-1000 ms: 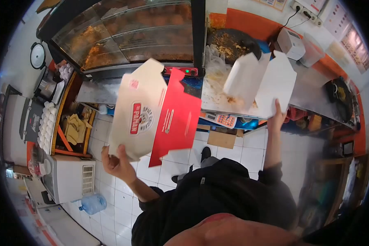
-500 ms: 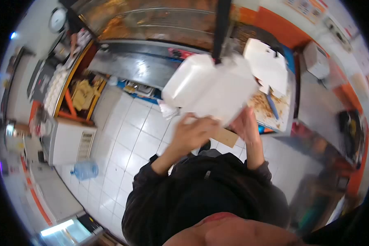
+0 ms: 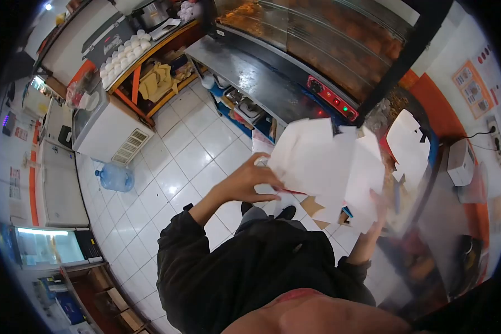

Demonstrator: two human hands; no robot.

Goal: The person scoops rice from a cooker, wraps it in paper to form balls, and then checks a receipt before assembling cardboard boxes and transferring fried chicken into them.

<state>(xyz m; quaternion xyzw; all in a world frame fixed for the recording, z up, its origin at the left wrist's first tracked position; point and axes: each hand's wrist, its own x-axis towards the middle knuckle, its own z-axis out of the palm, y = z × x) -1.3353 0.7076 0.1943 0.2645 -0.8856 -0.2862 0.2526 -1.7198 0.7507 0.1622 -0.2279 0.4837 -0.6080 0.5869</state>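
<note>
A white cardboard takeaway box (image 3: pixel 312 161), partly unfolded with flaps standing up, is in front of me between both hands. My left hand (image 3: pixel 247 181) is at its lower left corner, the curved fingers against the edge and the thumb apart below. My right hand (image 3: pixel 376 220) grips the right side panel, its fingers partly hidden and blurred. Below the box a piece of brown cardboard (image 3: pixel 312 207) shows. Another white cardboard box (image 3: pixel 409 139) stands open on the counter to the right, and a blurred knife (image 3: pixel 397 197) lies near it.
Ahead is a glass display warmer (image 3: pixel 317 39) with a red control panel (image 3: pixel 332 98), above a steel counter (image 3: pixel 245 72). A blue water bottle (image 3: pixel 116 177) lies on the tiled floor by a white freezer (image 3: pixel 108 131). White cups (image 3: pixel 125 55) stand at the back left.
The box has turned and its panels have spread further apart. My right hand has moved right and down along it, while my left hand has opened wider at its corner. The view has swung.
</note>
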